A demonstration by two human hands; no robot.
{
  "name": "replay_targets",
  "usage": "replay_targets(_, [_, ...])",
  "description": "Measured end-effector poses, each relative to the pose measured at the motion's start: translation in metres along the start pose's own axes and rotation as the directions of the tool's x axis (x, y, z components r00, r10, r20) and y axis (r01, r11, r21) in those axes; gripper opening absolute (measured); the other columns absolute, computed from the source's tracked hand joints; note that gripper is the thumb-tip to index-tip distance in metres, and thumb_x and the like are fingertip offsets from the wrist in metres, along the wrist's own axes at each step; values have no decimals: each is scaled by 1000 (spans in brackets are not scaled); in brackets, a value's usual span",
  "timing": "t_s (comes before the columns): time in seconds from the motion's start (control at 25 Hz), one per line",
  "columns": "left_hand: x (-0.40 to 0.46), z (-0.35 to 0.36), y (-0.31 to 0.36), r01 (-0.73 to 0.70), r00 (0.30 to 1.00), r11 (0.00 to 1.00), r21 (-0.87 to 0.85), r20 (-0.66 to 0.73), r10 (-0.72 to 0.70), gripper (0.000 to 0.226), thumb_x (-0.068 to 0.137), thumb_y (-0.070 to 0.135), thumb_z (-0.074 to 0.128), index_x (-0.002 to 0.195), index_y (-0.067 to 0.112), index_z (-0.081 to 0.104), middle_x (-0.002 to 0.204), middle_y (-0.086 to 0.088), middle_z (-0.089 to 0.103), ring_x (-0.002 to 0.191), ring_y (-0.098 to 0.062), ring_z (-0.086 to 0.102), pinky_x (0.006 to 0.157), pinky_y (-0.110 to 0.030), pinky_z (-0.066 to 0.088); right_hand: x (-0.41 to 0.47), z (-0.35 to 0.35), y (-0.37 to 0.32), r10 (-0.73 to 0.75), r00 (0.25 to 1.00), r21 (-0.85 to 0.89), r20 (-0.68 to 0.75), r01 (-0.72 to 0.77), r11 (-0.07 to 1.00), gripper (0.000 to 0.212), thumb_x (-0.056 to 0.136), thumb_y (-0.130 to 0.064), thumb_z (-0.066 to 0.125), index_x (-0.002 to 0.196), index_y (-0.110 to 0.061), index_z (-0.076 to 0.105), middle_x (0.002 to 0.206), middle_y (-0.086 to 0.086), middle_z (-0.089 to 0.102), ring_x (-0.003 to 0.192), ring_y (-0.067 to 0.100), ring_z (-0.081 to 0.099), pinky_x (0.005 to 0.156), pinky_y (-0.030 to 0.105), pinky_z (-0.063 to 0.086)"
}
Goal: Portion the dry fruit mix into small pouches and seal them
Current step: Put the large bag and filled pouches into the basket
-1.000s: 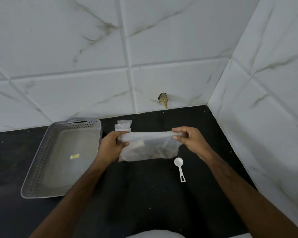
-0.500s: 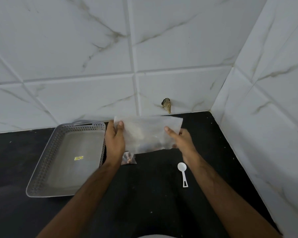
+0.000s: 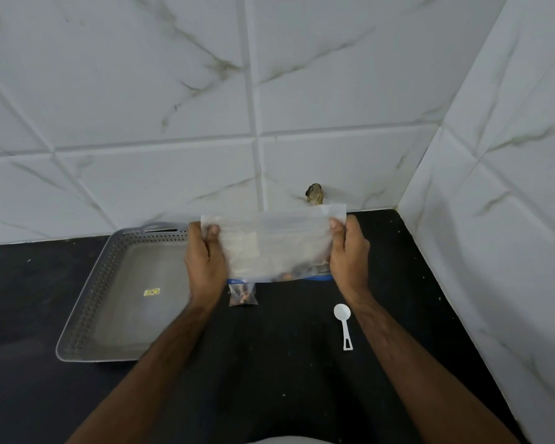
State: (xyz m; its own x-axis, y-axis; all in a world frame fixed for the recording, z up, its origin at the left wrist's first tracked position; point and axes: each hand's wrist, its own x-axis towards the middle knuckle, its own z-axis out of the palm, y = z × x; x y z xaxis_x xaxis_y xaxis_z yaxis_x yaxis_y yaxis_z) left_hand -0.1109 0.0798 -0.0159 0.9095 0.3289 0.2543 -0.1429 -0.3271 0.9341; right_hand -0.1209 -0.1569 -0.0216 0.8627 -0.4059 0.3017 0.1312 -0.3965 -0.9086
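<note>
I am watching both hands holding a large translucent plastic bag (image 3: 274,245) upright above the black countertop (image 3: 285,363), near the back wall. The left hand (image 3: 205,261) is gripping the bag's left edge, thumb on the near face and fingers curled behind it. The right hand (image 3: 348,251) is gripping the right edge the same way, its thumb pressing on the upper corner. The bag is stretching flat between them, and a blue strip is showing along its lower edge. Dark and brown pieces of the dry fruit mix (image 3: 293,274) are sitting low in the bag, toward the right; through the cloudy plastic I cannot tell exactly how much is in there.

Just below the bag, beside the left wrist, a small clear pouch (image 3: 242,293) is lying on the countertop with a few brown pieces inside. I cannot tell whether it is sealed. A white plastic measuring spoon (image 3: 343,325) is lying on the countertop near the right forearm, bowl toward the wall and handle toward me.

To the left, a grey perforated tray (image 3: 87,302) is sitting on the countertop, with a small yellow sticker (image 3: 152,292) on its floor. White marble-patterned tiles (image 3: 173,107) are covering the walls that meet in the corner on the right.
</note>
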Motion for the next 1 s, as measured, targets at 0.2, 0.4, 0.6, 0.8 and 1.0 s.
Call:
replay_targets(0.2, [13,-17,-7,27,997,995,100,-72,-20,24,105,41,50,101,17,49,82,7,61,69,-1,55,57,-21,42,-12,14,-1,115,990,185,78,-127,974,18,107,-18,48,92,-12,54,81,-7,57,67,-7,55,57,11,45])
replay_targets(0.4, [24,-57,-51,36,999,994,104,-25,-33,20,106,30,51,120,18,43,107,5,61,91,-3,61,77,-33,52,-8,46,8,336,830,73,446,-408,910,16,105,-15,50,115,-11,61,110,3,68,94,11,66,66,25,59])
replay_targets(0.6, [22,-116,-107,95,989,990,104,107,-106,38,103,16,54,112,51,39,118,19,52,107,-3,60,84,-36,56,-6,88,7,429,685,-128,589,-445,886,17,102,-12,54,117,-20,59,120,3,67,104,14,67,93,47,58])
replay_targets(0.8, [57,-168,-131,131,985,976,173,86,-147,41,95,-6,52,102,32,65,118,-7,61,98,-12,60,84,-39,52,-17,144,-23,417,608,32,675,-589,808,24,99,-11,60,123,-16,63,120,7,71,105,22,71,82,47,62])
replay_targets(1.0, [83,-190,-145,356,885,933,-52,340,-319,36,95,1,63,127,18,61,127,-15,61,108,-28,63,75,-47,62,-40,176,-35,505,371,-76,779,-743,664,33,87,-17,78,118,-14,69,111,8,77,101,29,74,83,61,58])
